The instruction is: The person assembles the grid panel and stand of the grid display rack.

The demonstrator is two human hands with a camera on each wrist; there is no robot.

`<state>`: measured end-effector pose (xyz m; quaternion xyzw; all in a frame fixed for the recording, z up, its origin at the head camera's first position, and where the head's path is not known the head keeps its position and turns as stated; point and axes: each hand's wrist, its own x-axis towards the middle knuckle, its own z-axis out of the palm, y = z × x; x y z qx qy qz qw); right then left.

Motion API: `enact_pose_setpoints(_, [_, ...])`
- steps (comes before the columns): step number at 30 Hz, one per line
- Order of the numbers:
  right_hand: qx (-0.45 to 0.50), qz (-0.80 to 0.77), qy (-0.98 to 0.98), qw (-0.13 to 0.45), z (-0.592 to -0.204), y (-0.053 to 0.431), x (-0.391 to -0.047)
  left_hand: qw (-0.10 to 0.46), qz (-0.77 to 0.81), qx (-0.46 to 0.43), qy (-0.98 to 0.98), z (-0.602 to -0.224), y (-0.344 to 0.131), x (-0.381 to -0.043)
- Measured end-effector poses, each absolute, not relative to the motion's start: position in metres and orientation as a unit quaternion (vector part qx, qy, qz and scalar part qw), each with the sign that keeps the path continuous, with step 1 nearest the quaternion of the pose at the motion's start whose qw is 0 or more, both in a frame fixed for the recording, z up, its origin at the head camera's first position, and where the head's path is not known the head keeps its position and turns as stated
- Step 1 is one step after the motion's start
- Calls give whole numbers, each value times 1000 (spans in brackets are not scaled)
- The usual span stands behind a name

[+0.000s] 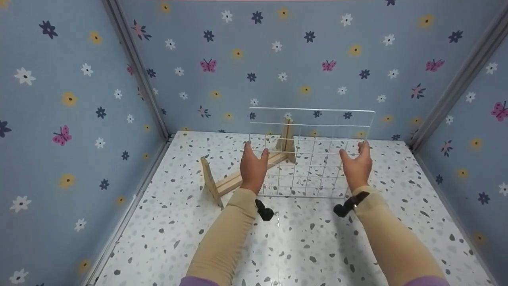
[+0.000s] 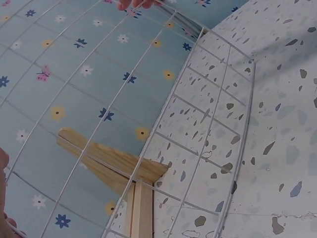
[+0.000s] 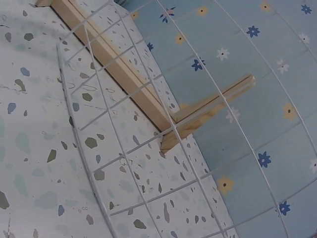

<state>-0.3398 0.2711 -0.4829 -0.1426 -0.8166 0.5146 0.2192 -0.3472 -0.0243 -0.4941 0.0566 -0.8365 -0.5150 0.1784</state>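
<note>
A white wire grid panel (image 1: 311, 109) is held up between my two hands, tilted, with its top edge against the back wall in the head view. My left hand (image 1: 254, 169) grips its left side, thumb toward the middle and fingers along the outer wire. On the opposite side my right hand (image 1: 358, 169) grips the panel in the same manner. Behind the mesh stands a wooden stand, its long crossbar (image 1: 230, 182) joining a left end piece (image 1: 210, 180) and a far end piece (image 1: 291, 139). The mesh overlaps the far end piece in both wrist views.
The speckled white tabletop (image 1: 301, 246) lies under everything. Flower-patterned blue panels rise on three sides: a left wall (image 1: 79, 159), a back wall (image 1: 266, 59) and a right wall (image 1: 480, 178). Grey metal posts (image 1: 139, 67) stand at the back corners.
</note>
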Motion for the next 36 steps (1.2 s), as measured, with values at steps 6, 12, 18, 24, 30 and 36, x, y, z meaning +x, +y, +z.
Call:
enact_pose_setpoints(6, [-152,525,-811,209,-479,267,-338,195,-525,49,-827,-491,-25,-346])
enact_pose_setpoints(12, [-156,537,-803,209,-479,264,-337,203,-524,46,-826,-489,-25,-345])
enact_pose_setpoints(18, [-151,539,-799,218,-481,261,-338,198,-535,55,-819,-490,-25,-344])
enact_pose_setpoints(24, [-151,536,-799,227,-482,259,-339,193,-555,57,-807,-493,-24,-344])
enact_pose_setpoints(30, [-156,532,-798,237,-484,257,-339,193,-559,59,-804,-495,-24,-344])
enact_pose_setpoints(36, [-162,533,-794,242,-485,253,-339,198,-563,52,-801,-500,-26,-341])
